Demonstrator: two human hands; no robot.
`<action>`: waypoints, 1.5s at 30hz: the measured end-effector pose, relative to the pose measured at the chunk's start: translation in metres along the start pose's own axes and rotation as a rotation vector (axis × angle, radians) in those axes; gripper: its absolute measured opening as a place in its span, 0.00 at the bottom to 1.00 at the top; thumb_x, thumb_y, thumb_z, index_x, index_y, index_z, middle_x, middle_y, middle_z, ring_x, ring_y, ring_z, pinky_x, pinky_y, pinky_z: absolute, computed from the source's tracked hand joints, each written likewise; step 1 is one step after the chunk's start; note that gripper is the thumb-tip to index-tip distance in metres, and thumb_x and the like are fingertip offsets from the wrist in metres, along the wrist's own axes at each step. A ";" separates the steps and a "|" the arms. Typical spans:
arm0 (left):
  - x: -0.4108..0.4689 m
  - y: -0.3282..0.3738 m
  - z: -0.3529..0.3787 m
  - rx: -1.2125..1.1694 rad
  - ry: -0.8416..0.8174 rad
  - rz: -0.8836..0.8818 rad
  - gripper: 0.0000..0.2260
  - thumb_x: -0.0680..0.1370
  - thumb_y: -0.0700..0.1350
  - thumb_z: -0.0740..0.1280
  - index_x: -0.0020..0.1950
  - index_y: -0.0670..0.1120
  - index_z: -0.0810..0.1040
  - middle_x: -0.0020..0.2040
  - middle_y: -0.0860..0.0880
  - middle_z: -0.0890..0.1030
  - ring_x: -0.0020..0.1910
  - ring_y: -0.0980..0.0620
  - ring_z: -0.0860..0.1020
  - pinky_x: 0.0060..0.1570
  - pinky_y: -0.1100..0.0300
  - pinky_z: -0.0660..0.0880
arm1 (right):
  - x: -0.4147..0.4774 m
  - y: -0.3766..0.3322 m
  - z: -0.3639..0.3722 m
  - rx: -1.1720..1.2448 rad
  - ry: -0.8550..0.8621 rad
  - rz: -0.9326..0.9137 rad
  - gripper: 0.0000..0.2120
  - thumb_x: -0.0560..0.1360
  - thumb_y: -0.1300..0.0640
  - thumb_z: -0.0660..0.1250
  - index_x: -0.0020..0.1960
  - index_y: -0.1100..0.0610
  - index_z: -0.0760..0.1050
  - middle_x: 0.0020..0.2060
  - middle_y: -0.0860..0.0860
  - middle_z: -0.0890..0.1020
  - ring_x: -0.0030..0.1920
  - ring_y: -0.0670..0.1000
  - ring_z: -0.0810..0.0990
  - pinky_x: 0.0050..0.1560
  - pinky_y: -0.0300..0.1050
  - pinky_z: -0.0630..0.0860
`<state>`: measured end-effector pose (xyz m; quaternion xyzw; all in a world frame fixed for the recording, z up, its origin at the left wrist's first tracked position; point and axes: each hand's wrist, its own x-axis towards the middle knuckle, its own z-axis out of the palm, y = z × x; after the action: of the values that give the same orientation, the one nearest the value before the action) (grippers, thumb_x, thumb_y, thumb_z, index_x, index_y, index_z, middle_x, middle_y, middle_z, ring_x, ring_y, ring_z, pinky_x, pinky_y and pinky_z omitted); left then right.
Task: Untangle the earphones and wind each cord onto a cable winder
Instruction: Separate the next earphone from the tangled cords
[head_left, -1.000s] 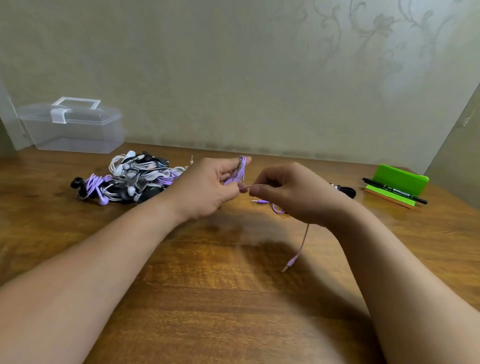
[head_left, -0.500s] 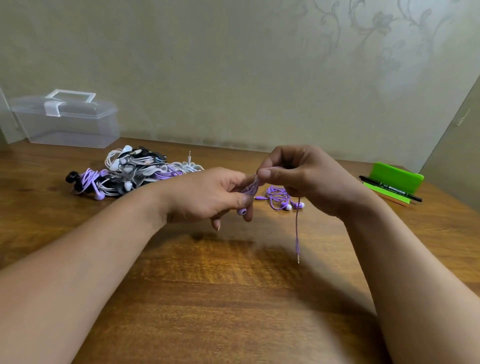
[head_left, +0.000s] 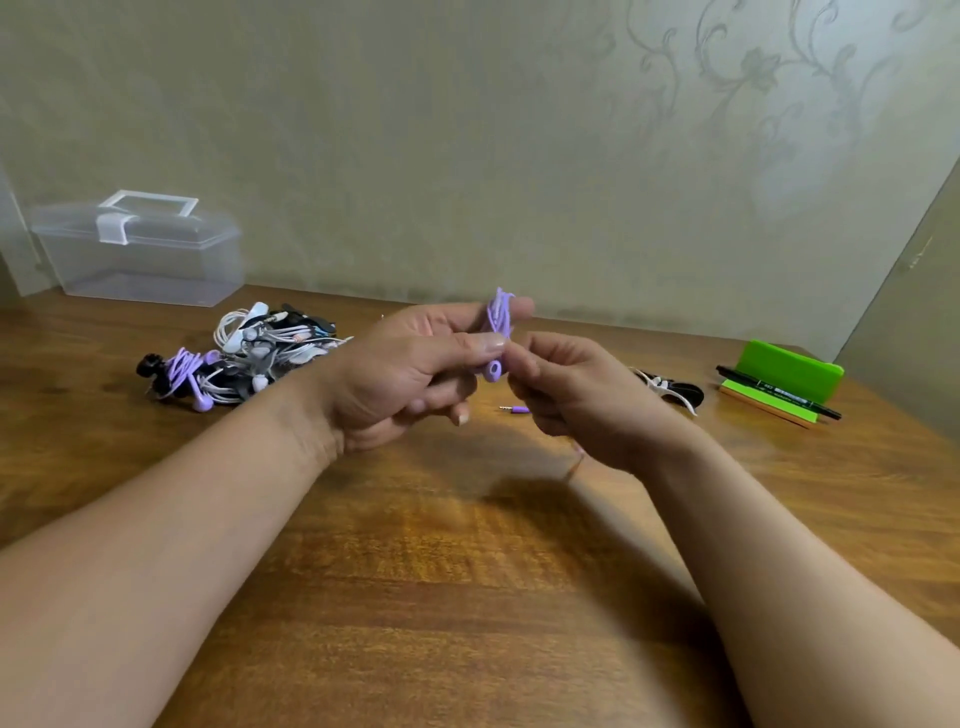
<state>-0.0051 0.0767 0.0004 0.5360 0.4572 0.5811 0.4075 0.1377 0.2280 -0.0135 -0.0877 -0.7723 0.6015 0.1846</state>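
Note:
My left hand pinches a purple cable winder wrapped with purple earphone cord, held upright above the table. My right hand is just right of it, fingers curled and pinching the cord where it leaves the winder; a blurred stretch of cord hangs below that hand. A purple jack plug lies on the table behind the hands. A tangled pile of white, black and purple earphones lies on the left.
A clear plastic box with a lid handle stands at the back left by the wall. A black and white earphone bundle lies right of my hands. A green stand with a black pen sits at the far right.
My left hand has risen and tipped the winder upright. My right hand has dropped lower and to the right of it, drawing the cord round. The hanging cord is shorter.

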 end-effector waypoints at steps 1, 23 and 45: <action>0.003 -0.004 0.001 -0.009 0.075 0.011 0.18 0.83 0.42 0.64 0.73 0.46 0.75 0.50 0.46 0.83 0.20 0.59 0.59 0.30 0.62 0.73 | 0.002 0.001 0.008 -0.068 0.035 -0.003 0.12 0.82 0.48 0.66 0.50 0.57 0.78 0.29 0.45 0.72 0.27 0.44 0.62 0.27 0.38 0.59; 0.010 -0.023 -0.003 0.775 0.265 -0.013 0.11 0.87 0.52 0.58 0.58 0.53 0.79 0.44 0.53 0.82 0.46 0.57 0.79 0.43 0.49 0.80 | -0.004 -0.023 0.015 -0.706 0.373 -0.202 0.04 0.79 0.59 0.66 0.49 0.51 0.79 0.36 0.44 0.79 0.35 0.41 0.75 0.33 0.32 0.66; 0.011 -0.012 0.002 0.023 0.158 0.076 0.21 0.84 0.50 0.61 0.64 0.32 0.76 0.44 0.45 0.76 0.55 0.47 0.76 0.62 0.49 0.70 | 0.011 0.003 0.012 0.142 0.206 -0.150 0.09 0.84 0.65 0.62 0.58 0.63 0.80 0.44 0.57 0.84 0.47 0.55 0.80 0.61 0.58 0.78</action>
<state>-0.0042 0.0909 -0.0083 0.5101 0.4740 0.6314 0.3413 0.1222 0.2219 -0.0168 -0.0780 -0.7092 0.6268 0.3130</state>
